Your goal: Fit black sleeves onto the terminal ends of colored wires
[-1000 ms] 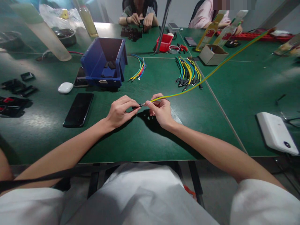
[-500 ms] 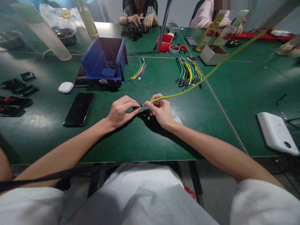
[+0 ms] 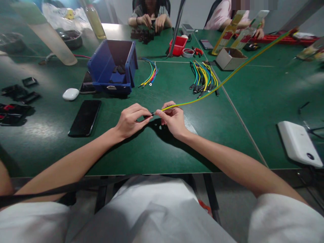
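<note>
Low over the green table, my two hands meet almost tip to tip. My left hand (image 3: 133,118) pinches a small black part (image 3: 147,116), mostly hidden by the fingers. Between thumb and fingers, my right hand (image 3: 174,118) grips a yellow-green wire (image 3: 194,100) close to its end. A small metallic tip (image 3: 154,113) on the wire's end points at the black part; whether they touch I cannot tell. The wire's long free length rises away to the upper right.
Ahead stands a blue bin (image 3: 111,88) with black pieces inside. Short wires (image 3: 150,72) and a larger wire bundle (image 3: 204,78) lie beyond my hands. A black phone (image 3: 85,118) is at left, a white device (image 3: 300,143) at right. Two people sit across the table (image 3: 152,152).
My hands and the wire have barely moved. Across the table, the hands of the two people have shifted slightly.
</note>
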Tool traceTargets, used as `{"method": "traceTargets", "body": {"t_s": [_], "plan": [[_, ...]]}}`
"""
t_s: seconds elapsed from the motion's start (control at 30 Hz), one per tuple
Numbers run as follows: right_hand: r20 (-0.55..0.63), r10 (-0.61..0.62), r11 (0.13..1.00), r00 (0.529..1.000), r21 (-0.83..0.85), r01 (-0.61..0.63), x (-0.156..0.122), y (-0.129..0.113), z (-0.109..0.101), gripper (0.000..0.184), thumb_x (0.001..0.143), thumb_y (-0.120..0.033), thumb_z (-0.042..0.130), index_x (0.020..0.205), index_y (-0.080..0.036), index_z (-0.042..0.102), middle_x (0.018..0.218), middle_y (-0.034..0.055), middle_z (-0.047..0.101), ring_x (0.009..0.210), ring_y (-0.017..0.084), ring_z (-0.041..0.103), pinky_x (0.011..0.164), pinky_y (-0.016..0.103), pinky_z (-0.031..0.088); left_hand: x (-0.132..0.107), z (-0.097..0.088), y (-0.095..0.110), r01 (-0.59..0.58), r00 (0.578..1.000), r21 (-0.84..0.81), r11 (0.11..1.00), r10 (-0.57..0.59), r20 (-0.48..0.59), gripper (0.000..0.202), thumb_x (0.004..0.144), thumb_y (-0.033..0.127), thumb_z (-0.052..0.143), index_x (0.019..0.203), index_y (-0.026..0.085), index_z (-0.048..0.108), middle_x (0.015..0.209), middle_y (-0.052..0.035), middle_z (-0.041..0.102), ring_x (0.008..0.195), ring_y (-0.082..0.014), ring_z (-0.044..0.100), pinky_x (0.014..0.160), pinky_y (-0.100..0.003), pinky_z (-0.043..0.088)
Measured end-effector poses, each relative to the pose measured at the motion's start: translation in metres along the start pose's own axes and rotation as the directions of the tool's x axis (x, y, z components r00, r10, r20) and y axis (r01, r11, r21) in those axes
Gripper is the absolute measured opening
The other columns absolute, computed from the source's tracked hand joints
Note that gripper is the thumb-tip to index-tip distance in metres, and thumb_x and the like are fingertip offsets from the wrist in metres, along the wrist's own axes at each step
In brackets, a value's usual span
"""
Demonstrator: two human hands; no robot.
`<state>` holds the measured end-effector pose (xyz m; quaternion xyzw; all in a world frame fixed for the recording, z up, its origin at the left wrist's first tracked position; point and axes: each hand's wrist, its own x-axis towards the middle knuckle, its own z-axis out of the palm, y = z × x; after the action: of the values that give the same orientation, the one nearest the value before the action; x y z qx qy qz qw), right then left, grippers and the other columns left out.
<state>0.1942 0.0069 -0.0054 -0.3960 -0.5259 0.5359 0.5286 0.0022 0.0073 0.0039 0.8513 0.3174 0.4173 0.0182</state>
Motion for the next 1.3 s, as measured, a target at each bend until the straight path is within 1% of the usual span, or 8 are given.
{"method": "traceTargets", "body": {"t_s": [0.17,0.33,0.47,0.67,0.83,0.97,1.1,1.3], "plan": [[0.005,0.008,1.000,1.000,0.003,-0.008,0.0000,-0.0004,0.0005,0.040,0.073,-0.045,0.077,0.085,-0.024,0.045,0.058,-0.0095,0.055,0.041,0.006,0.044,0.039,0.020,0.033,-0.0003,0.0003,-0.0002,0.005,1.000,-0.010,1.000,-0.005,0.001,0.010,0.089,0.026,0.066,0.088,0.017,0.071,0.085,-0.0050,0.073,0.078,-0.0151,0.067,0.073,-0.028,0.055],[0.009,0.003,1.000,1.000,0.002,-0.003,-0.0003,-0.0021,0.0010,0.041,0.072,-0.046,0.079,0.083,-0.023,0.046,0.057,-0.0098,0.053,0.041,0.006,0.045,0.039,0.020,0.034,-0.0005,0.0009,-0.0007,-0.001,1.000,-0.013,1.000,0.001,-0.001,0.009,0.089,0.025,0.067,0.089,0.017,0.071,0.085,-0.0050,0.074,0.078,-0.0152,0.067,0.073,-0.028,0.054],[0.002,0.013,1.000,1.000,0.011,-0.013,-0.0003,-0.0029,0.0017,0.041,0.070,-0.045,0.080,0.081,-0.022,0.047,0.058,-0.0094,0.054,0.041,0.006,0.045,0.038,0.019,0.034,-0.0010,0.0015,-0.0015,-0.019,1.000,-0.041,0.999,0.019,-0.011,0.006,0.088,0.023,0.068,0.090,0.017,0.070,0.085,-0.0049,0.073,0.078,-0.0149,0.067,0.073,-0.027,0.054],[0.007,0.014,1.000,1.000,-0.002,-0.014,0.0000,-0.0018,0.0006,0.040,0.071,-0.044,0.080,0.082,-0.022,0.048,0.060,-0.0078,0.056,0.042,0.006,0.047,0.038,0.020,0.035,-0.0012,0.0012,-0.0008,-0.007,1.000,-0.028,1.000,0.007,0.001,0.007,0.088,0.023,0.068,0.090,0.017,0.070,0.086,-0.0050,0.073,0.078,-0.0152,0.066,0.072,-0.027,0.053],[0.007,0.021,1.000,1.000,-0.005,-0.021,-0.0001,-0.0021,0.0006,0.041,0.070,-0.045,0.080,0.081,-0.022,0.048,0.059,-0.0083,0.057,0.042,0.006,0.046,0.039,0.020,0.035,0.0002,0.0010,-0.0001,-0.046,0.999,-0.041,0.998,0.045,-0.026,0.004,0.087,0.019,0.069,0.090,0.016,0.070,0.085,-0.0047,0.073,0.077,-0.0142,0.066,0.072,-0.026,0.052],[0.002,0.026,1.000,1.000,-0.012,-0.026,-0.0002,-0.0026,0.0009,0.042,0.069,-0.047,0.081,0.080,-0.022,0.049,0.059,-0.0085,0.056,0.042,0.006,0.046,0.040,0.020,0.036,0.0003,0.0013,-0.0004,-0.058,0.998,-0.028,0.998,0.057,-0.028,0.005,0.086,0.018,0.070,0.090,0.016,0.069,0.085,-0.0044,0.073,0.077,-0.0141,0.066,0.073,-0.025,0.052],[0.003,0.032,0.999,0.999,-0.021,-0.032,-0.0004,-0.0030,0.0005,0.041,0.069,-0.047,0.080,0.079,-0.022,0.050,0.060,-0.0080,0.057,0.043,0.006,0.047,0.040,0.020,0.036,-0.0001,0.0011,0.0001,-0.036,0.999,-0.019,0.999,0.036,-0.013,0.005,0.087,0.020,0.069,0.090,0.016,0.069,0.085,-0.0043,0.073,0.077,-0.0143,0.066,0.073,-0.026,0.053],[0.009,0.019,1.000,1.000,0.006,-0.019,-0.0007,-0.0026,0.0002,0.038,0.069,-0.043,0.082,0.078,-0.021,0.051,0.060,-0.0073,0.057,0.044,0.006,0.048,0.041,0.020,0.036,-0.0010,0.0011,0.0011,0.006,1.000,0.021,1.000,-0.007,0.023,0.009,0.089,0.025,0.066,0.088,0.017,0.069,0.085,-0.0043,0.074,0.077,-0.0149,0.068,0.074,-0.027,0.052]]}}
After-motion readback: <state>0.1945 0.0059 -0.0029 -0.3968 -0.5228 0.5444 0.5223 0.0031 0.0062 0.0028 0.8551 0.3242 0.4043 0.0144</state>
